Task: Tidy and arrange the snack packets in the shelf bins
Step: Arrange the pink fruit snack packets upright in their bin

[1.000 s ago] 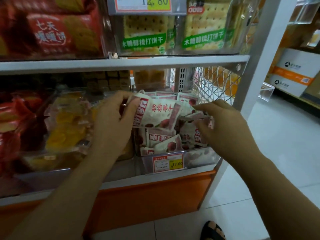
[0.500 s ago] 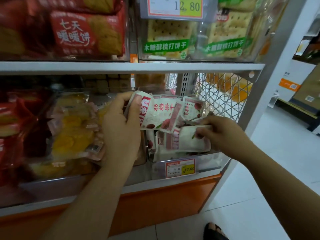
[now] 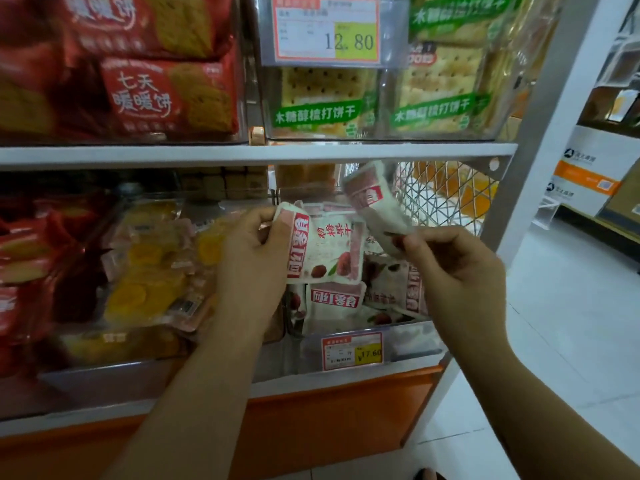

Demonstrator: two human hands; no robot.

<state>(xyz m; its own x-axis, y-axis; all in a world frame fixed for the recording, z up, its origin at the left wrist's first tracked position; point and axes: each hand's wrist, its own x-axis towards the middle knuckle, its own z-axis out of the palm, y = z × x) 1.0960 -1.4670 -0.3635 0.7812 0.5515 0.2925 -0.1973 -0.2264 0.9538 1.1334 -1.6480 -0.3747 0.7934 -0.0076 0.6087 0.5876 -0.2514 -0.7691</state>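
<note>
the left hand gripped a white packet by its left edge, thumb on the front over the red strip and fingers curled behind it; that packet stood upright, printed face toward the camera, above the clear bin; the right hand pinched the lower corner of a second packet between thumb and curled fingers; this one rose tilted up and to the left, blurred, its top near the underside of the shelf board; the two held packets were just beside each other, and whether they touched could not be told; below them, loose packets of the same white and red kind lay jumbled in the clear bin at mixed angles; a price tag reading 17.60 sat on the bin's front wall; to the left, a neighbouring bin held yellow snacks in clear wrappers, and red packets showed further left, blurred; a wire mesh panel closed the shelf's right end, just behind the right hand; on the shelf above, red biscuit packs stood at the left and green-labelled crackers at the right, under a second tag reading 12.80; an orange base ran beneath the lower shelf; cardboard boxes stood well apart on the far right over the pale floor
</note>
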